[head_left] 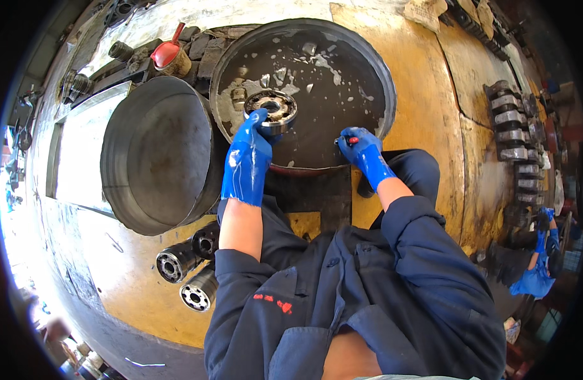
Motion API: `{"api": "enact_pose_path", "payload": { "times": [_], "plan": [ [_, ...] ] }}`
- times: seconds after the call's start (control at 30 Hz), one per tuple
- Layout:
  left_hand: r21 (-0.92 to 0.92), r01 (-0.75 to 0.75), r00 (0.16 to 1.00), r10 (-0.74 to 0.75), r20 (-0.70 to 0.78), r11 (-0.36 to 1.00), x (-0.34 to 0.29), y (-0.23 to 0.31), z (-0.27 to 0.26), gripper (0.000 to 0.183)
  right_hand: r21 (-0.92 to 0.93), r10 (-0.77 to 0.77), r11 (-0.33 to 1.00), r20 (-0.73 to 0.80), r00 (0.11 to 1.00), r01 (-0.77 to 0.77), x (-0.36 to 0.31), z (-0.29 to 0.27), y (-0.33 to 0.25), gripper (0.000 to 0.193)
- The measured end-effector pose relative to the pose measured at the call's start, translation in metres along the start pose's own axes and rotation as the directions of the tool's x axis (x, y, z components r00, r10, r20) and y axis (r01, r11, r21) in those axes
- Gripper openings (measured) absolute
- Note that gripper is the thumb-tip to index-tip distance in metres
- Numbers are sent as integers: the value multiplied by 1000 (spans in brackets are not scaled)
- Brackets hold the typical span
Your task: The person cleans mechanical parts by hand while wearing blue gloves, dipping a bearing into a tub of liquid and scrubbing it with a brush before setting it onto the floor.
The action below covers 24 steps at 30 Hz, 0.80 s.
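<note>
My left hand (248,155), in a blue rubber glove, grips the near rim of a round metal part with several bores (272,107). The part sits tilted in a wide round basin (386,88) of dark, foamy liquid. My right hand (362,151), also in a blue glove, is closed around a small red-tipped tool (351,139) at the basin's near rim. Both forearms come up from dark blue work sleeves.
An empty grey metal basin (158,158) lies to the left. Three metal cylinder blocks (190,269) lie on the yellow floor at lower left. A red scoop (168,50) lies at the top. A row of metal parts (513,126) lines the right; another person in blue (538,266) crouches there.
</note>
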<state>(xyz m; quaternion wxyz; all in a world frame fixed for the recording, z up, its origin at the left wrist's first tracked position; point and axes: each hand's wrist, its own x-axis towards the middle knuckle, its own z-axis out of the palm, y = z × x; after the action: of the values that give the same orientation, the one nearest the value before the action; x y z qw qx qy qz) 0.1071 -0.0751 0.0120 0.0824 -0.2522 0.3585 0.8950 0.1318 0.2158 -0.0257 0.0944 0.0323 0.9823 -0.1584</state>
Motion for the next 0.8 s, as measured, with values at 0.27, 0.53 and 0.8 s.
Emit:
{"api": "enact_pose_path", "payload": {
  "times": [0.27,0.53,0.8],
  "plan": [
    [-12,0,991,2,132,1000,22,4,-18,46,49,7,999,-72,997,-3,2,13,8,27],
    [113,47,997,-39,-68,992,15,12,-6,42,37,16,999,1,1000,-16,-1,-1,15,28],
    [167,21,981,12,-193,986,10,16,-5,31,11,60,998,138,989,-63,4,-11,12,26]
  ]
}}
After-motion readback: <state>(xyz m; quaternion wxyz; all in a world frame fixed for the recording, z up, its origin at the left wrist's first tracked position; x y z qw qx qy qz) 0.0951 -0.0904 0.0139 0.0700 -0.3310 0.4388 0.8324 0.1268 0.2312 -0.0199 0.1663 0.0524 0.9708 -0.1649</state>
